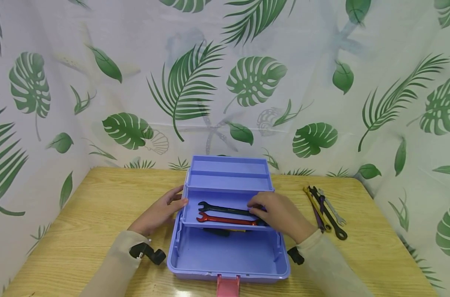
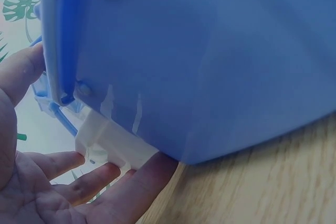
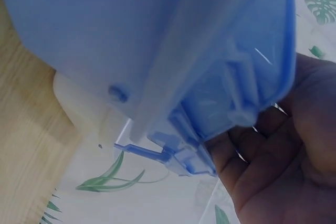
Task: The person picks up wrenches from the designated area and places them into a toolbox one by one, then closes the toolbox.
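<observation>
A blue-purple toolbox [image 1: 228, 251] stands with its stepped trays raised. In the middle tray, a black wrench [image 1: 225, 209] lies above a red wrench [image 1: 226, 220]. My right hand [image 1: 278, 212] reaches over the tray's right end, thumb and forefinger pinching the black wrench near its right end, which they partly hide. At the toolbox's left side, my left hand [image 1: 162, 210] holds the box, its thumb on the tray edge. In the left wrist view, that hand's fingertips touch the whitish lid [image 2: 113, 142] behind. The right wrist view shows bent fingers, but no wrench.
Several wrenches [image 1: 326, 212] lie in a pile to the right on the wooden table [image 1: 117, 198]. Dark and yellow items [image 1: 221, 232] show under the tray. A pink latch [image 1: 228, 285] hangs at the front. Behind the table hangs a leaf-patterned curtain [image 1: 210, 82].
</observation>
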### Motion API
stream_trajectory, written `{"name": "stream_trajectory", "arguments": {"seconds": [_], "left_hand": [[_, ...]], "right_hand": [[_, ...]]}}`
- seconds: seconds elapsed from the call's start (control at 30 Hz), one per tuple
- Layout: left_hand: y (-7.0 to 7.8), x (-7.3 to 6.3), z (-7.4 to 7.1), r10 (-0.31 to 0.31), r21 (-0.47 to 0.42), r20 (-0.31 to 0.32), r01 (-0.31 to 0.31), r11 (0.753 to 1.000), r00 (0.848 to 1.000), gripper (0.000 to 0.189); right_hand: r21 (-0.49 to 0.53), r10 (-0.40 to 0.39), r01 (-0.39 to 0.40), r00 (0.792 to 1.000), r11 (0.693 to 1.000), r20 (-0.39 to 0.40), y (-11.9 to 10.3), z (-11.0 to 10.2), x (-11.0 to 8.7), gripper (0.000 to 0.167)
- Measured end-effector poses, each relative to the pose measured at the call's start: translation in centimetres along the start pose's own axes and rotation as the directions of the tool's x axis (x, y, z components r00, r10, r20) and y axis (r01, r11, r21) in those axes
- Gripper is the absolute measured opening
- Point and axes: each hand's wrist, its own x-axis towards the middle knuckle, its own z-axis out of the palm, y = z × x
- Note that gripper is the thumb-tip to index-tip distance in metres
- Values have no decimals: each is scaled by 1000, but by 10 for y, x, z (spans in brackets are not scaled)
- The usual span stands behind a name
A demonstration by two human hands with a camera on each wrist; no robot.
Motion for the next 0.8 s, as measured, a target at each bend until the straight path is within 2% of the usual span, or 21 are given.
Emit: {"name": "stream_trajectory", "arguments": {"seconds": [0.2,0.37,0.53,0.67,0.8], "left_hand": [[-2,-1,0,5,17,11,-5,1000,1000,78],[-1,-2,-1,-5,24,4,5,1000,1000,79],[-1,0,0,5,6,9,-5,1000,1000,77],[-1,0,-1,4,6,12,-4,1000,1000,77],[-2,0,-1,4,0,17,-4,1000,1000,77]], "right_hand": [[63,4,4,992,998,-127,7,-7,-13,9],[131,53,-17,961,991,-272,27,-13,-30,8],[129,196,-162,928,978,-318,46,-19,-45,14],[112,295,-273,895,955,-335,61,-20,-53,17],[110,387,-371,870,922,-305,74,-16,-58,22]]}}
